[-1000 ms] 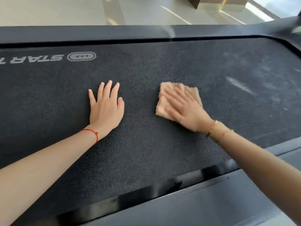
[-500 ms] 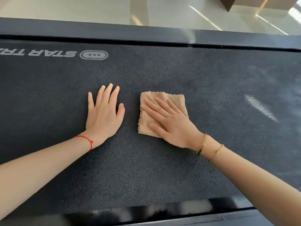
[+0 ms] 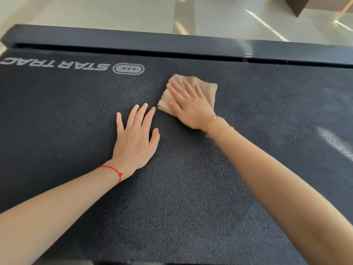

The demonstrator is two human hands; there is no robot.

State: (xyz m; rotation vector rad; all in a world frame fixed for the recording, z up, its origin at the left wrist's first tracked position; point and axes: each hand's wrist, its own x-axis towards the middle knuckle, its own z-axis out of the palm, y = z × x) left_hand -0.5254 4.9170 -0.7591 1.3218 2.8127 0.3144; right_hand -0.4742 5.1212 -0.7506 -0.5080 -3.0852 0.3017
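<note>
A folded tan cloth (image 3: 207,88) lies on the black textured treadmill belt (image 3: 191,197). My right hand (image 3: 189,106) presses flat on the cloth with straight, spread fingers; it covers most of the cloth's lower left part. My left hand (image 3: 136,138) rests flat on the belt just left of and nearer than the cloth, palm down, fingers straight, holding nothing. A red string sits on the left wrist, thin gold bracelets on the right.
A black side rail (image 3: 172,46) runs along the belt's far edge, with pale shiny floor (image 3: 114,14) beyond it. White brand lettering and a logo (image 3: 128,69) are printed on the belt at the far left. A pale streak (image 3: 332,140) marks the belt at right.
My right hand has slid the cloth left and then away from me, toward the far rail. My left hand has stayed flat on the belt. The view has shifted right and tilted.
</note>
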